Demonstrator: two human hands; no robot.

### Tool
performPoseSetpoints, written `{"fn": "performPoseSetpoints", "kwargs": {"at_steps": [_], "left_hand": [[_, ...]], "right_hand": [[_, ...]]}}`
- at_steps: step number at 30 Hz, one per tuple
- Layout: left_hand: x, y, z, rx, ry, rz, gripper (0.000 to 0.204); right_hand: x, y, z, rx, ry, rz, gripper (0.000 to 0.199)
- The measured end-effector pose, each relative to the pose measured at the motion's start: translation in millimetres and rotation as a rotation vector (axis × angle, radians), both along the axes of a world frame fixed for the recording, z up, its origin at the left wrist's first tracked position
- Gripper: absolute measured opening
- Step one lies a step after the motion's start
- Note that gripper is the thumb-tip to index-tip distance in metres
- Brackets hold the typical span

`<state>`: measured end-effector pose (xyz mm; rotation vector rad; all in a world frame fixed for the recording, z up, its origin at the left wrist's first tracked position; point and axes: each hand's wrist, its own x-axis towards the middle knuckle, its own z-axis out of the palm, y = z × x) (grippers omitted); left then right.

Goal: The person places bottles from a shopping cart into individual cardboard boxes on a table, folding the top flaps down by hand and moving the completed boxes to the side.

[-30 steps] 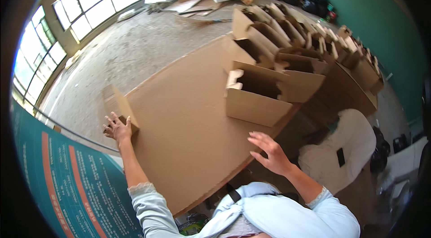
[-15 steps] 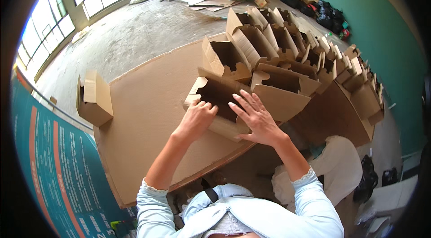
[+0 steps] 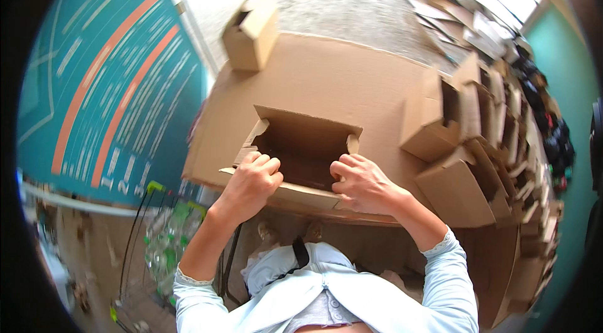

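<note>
Your left-hand grip (image 3: 253,178) and right-hand grip (image 3: 364,183) are pinching the carton (image 3: 308,135) at its near corners, long axis running left to right.

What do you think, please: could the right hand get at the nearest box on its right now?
Probably yes: only bare tabletop seems to separate the right hand from the right-side box, though its grip is on the centre box.
</note>
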<state>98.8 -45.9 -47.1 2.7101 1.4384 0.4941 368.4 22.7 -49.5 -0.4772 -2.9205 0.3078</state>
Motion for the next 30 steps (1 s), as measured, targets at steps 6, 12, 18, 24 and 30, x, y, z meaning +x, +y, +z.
{"fn": "performPoseSetpoints", "kwargs": {"at_steps": [6, 12, 18, 24, 30], "left_hand": [[-101.7, -101.6, -6.5, 0.189, -0.328, 0.625, 0.023], [-291.5, -265.3, -196.9, -0.116, -0.394, 1.335, 0.023], [-355.2, -292.5, -383.6, -0.625, -0.317, 1.168, 0.067], [-312.8, -195.0, -387.2, -0.725, -0.027, 1.060, 0.054], [-308.5, -177.8, -458.7, -0.723, 0.342, 1.115, 0.045]], "right_hand": [[-63.3, -10.1, -8.8, -0.080, -0.014, -0.062, 0.006], [-102.6, -39.5, -7.9, -0.131, -0.124, -0.149, 0.017], [-122.6, -57.5, 6.7, -0.073, -0.177, -0.362, 0.020], [-116.8, -68.9, 20.6, -0.041, -0.194, -0.432, 0.014], [-112.2, -85.0, 16.0, 0.030, -0.207, -0.480, 0.006]]}}
